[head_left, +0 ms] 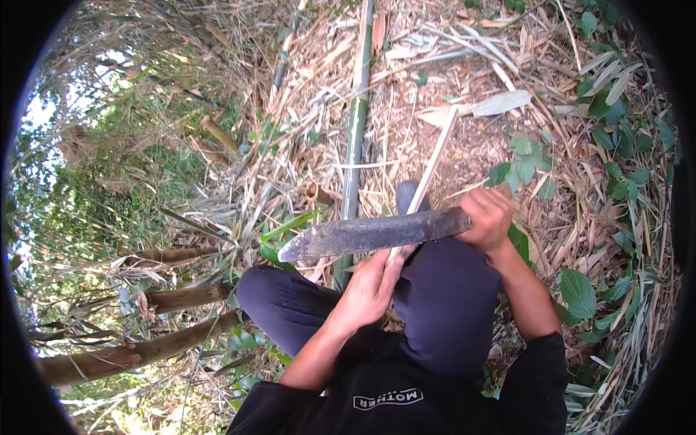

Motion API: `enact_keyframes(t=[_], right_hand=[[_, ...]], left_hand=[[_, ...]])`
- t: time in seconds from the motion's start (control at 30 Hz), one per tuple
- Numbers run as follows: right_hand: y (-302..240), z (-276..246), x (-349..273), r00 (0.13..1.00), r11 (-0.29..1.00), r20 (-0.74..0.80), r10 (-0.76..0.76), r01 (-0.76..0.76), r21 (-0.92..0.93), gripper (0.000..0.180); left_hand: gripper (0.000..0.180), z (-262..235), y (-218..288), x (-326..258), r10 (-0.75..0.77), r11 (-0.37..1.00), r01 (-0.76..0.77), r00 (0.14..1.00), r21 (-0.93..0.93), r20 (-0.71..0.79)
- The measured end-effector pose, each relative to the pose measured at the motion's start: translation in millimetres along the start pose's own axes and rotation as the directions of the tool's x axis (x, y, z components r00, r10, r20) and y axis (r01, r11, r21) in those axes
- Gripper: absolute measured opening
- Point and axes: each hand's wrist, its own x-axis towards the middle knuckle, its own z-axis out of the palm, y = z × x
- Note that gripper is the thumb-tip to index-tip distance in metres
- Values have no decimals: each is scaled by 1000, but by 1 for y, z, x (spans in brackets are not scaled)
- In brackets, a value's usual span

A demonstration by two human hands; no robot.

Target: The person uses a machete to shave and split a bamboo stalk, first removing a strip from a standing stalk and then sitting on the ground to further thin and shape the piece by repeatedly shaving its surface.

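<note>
Head view, looking down at my lap as I crouch on ground littered with dry bamboo leaves. My right hand (489, 217) is closed around the handle of a broad, dark machete (370, 235), whose blade lies level across the picture with its tip pointing to my left. My left hand (373, 286) grips a thin pale bamboo strip (435, 163) just under the blade, fingers wrapped tight around it. The strip runs up and away from me over my right knee (442, 290), and its far end rests on the ground near a pale flat shaving (500, 103). The blade meets the strip close to my left hand, so I judge the shaving or splitting to be in its early part: most of the strip's length lies beyond the blade, and I cannot tell how much of it is already trimmed.

A green bamboo pole (355, 123) lies on the ground just left of the strip, running away from me. Thick brown bamboo stems (145, 348) stand at my left, and green leafy plants (616, 145) crowd my right. My knees and the loose litter hem in the blade's swing.
</note>
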Motion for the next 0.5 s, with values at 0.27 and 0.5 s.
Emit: enact_keyframes(t=[0.27, 0.5], right_hand=[[-4, 2, 10, 1000, 998, -14, -1, 2, 63, 28], [-7, 8, 19, 999, 993, -6, -41, 42, 108, 24]], left_hand=[[26, -7, 2, 26, 92, 989, -96, 995, 109, 38], [18, -14, 7, 0, 201, 962, -180, 976, 203, -86]])
